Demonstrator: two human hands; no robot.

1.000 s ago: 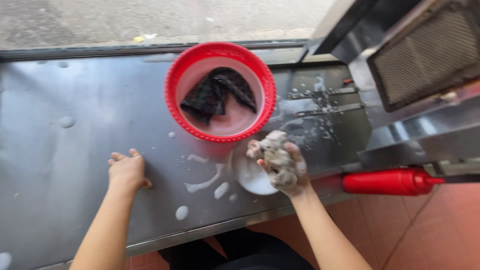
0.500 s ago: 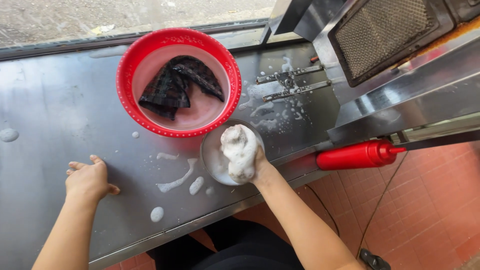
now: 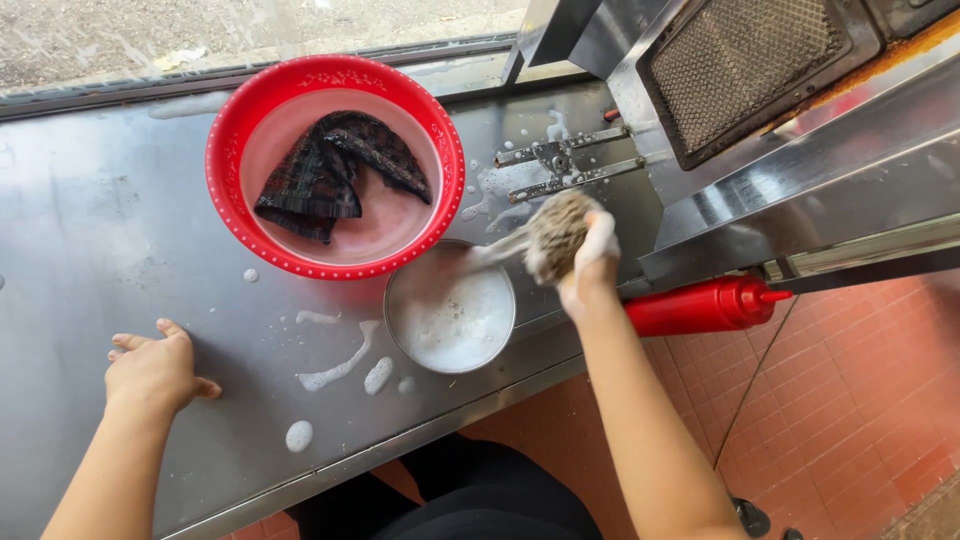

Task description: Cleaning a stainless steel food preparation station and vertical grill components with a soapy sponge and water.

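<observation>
My right hand (image 3: 592, 262), covered in foam, grips a soapy scouring pad (image 3: 556, 233) just above and right of a small round metal bowl (image 3: 450, 312) full of white suds; a string of foam trails from pad to bowl. My left hand (image 3: 153, 370) rests flat, fingers apart, on the wet steel counter (image 3: 90, 240) and holds nothing. Behind the bowl stands a red plastic basin (image 3: 334, 165) with a dark striped cloth (image 3: 330, 172) lying in pinkish water.
Foam blobs (image 3: 340, 368) dot the counter near its front edge. A red squeeze bottle (image 3: 705, 305) lies on its side at the right. A steel appliance with a mesh panel (image 3: 745, 70) fills the upper right. Red tiled floor (image 3: 850, 400) lies below.
My right hand has lifted the soapy pad out of the metal bowl and moved it up and to the right, exposing the suds. My left hand stays on the counter.
</observation>
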